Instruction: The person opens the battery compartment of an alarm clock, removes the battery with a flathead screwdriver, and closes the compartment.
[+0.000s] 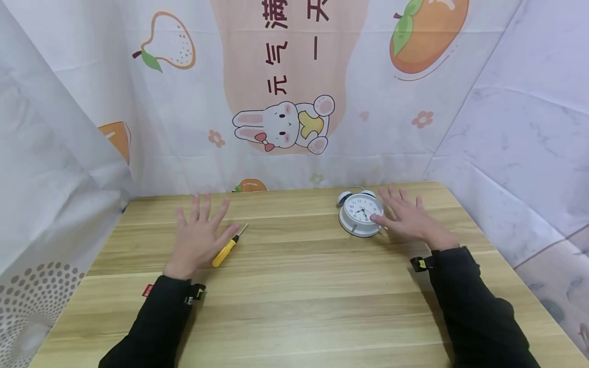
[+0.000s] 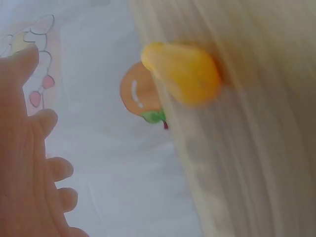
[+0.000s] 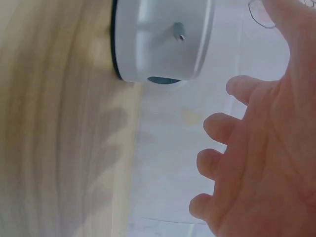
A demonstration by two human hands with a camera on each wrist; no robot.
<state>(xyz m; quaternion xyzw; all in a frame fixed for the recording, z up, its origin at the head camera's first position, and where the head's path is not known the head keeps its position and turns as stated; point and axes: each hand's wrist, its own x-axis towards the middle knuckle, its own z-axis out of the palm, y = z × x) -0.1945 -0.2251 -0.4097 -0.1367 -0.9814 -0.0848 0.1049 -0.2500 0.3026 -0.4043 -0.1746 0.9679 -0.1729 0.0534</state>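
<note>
My left hand (image 1: 197,240) is spread above the table with its fingers straight, holding nothing. Just right of it lies a screwdriver (image 1: 224,252) with a yellow handle, its metal tip pointing away to the right. In the left wrist view the screwdriver handle (image 2: 190,74) looks blurred, and the fingers stay apart from it. A white twin-bell alarm clock (image 1: 361,214) lies face up near the table's back edge. Beside it on the right, my right hand (image 1: 407,217) has its fingers spread. In the right wrist view a gap shows between that hand (image 3: 261,148) and the clock (image 3: 163,39).
The wooden table (image 1: 294,306) ends at a printed curtain (image 1: 184,133) at the back. White cloth (image 1: 55,168) hangs at the left, and marbled sheeting (image 1: 524,133) borders the right side. A small red tag (image 1: 148,290) shows beside the left sleeve.
</note>
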